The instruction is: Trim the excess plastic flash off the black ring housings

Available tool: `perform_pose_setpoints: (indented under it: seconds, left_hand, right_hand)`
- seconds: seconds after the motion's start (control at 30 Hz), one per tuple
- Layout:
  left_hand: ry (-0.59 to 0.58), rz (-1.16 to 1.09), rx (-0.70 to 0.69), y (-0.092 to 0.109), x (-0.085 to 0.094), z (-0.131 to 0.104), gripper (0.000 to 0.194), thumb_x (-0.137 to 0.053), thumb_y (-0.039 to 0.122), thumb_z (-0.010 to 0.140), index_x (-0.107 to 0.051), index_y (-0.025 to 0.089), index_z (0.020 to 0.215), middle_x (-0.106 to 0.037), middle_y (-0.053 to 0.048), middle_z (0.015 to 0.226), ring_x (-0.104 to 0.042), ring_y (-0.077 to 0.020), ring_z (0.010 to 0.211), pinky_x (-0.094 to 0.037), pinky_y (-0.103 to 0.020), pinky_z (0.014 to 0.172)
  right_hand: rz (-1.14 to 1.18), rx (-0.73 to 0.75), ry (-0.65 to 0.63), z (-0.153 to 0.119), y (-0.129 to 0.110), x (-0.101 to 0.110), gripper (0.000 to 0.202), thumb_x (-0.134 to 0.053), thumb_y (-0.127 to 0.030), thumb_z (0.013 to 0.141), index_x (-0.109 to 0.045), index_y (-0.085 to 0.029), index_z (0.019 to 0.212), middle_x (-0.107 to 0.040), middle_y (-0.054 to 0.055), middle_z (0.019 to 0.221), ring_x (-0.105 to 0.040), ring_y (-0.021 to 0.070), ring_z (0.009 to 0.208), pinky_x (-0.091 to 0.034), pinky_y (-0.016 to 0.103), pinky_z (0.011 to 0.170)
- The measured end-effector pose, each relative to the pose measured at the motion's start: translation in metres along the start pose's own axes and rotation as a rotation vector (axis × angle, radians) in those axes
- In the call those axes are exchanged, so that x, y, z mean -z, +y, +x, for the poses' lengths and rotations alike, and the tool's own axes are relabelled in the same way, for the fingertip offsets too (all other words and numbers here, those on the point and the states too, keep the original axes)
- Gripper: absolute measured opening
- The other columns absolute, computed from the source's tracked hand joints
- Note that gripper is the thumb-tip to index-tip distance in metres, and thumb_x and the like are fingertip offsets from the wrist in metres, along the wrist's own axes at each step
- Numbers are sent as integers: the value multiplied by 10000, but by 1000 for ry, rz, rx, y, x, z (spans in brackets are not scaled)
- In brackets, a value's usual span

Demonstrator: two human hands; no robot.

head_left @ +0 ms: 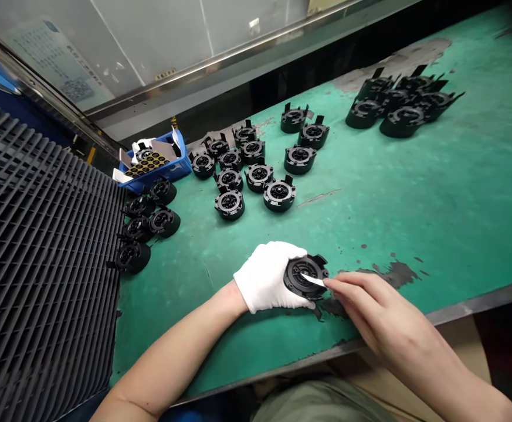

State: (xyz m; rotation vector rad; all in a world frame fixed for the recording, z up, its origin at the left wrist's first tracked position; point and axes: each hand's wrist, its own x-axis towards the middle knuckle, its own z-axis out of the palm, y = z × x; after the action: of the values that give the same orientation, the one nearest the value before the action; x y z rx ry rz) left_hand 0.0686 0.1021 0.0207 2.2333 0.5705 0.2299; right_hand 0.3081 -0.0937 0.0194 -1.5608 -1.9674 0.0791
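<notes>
My left hand, in a white glove, is closed around the side of a round black plastic part with rings moulded in its face and tabs on its rim. The part is held over the near side of the green table, its face turned up toward me. My bare right hand pinches a slim, pale pointed piece between thumb and fingers. Its tip lies at the centre of the part's face; whether it is a blade or tweezers I cannot tell.
Groups of similar black parts stand on the green table: a middle group, a far-right cluster and a left group. A blue bin holds yellow-and-black discs. Stacked grey grids rise at the left.
</notes>
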Motion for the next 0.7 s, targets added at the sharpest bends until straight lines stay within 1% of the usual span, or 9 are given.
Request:
perform_pose_setpoints:
  seconds: [0.07,0.13,0.23,0.33,0.5,0.7]
  left_hand:
    - [0,-4,25,0,-2,0,742,-1228,790,703,-888,284,1126,-960,-113,1224,-937,-436,1246,-756,-532,1142]
    - [-4,-14,36,-1,-3,-1,746,-1225,807,696,-894,289,1119,-958,-108,1201,-936,-434,1236,-764,-531,1126]
    - [5,-17,39,-2,-4,-1,753,-1221,815,694,-890,287,1117,-953,-108,1189,-937,-430,1217,-765,-537,1128]
    - [11,-18,43,-1,-4,-1,753,-1219,816,694,-878,284,1104,-948,-110,1182,-936,-427,1193,-763,-547,1134]
    - [12,-16,30,-1,-5,-2,738,-1201,829,716,-888,287,1107,-946,-112,1190,-930,-430,1214,-761,-553,1141]
    - [45,26,11,-6,-9,-3,797,-1210,825,687,-886,285,1175,-948,-119,1231,-928,-437,1247,-759,-558,1169]
  right_hand:
    - [-27,-10,-13,-4,-4,-3,448,-624,-156,1268,-773,-307,1662,-878,122,1400,-893,272,1173,-734,395,979]
    - [-48,-16,-14,-6,-7,-5,493,-613,-132,1251,-778,-310,1680,-885,122,1402,-888,276,1162,-729,404,973]
    - [-65,-3,-12,-5,-10,-6,490,-592,-97,1240,-792,-288,1644,-885,118,1394,-884,277,1131,-719,409,958]
    - [-66,8,-20,-5,-12,-5,491,-574,-78,1241,-783,-281,1637,-883,124,1388,-885,287,1144,-725,418,959]
    - [-48,-28,-17,-10,-11,-8,522,-582,-93,1235,-764,-297,1680,-885,137,1418,-886,315,1202,-744,451,987]
    - [-30,-44,-34,-9,-11,-10,520,-582,-106,1230,-793,-293,1667,-897,121,1431,-885,304,1167,-729,437,974]
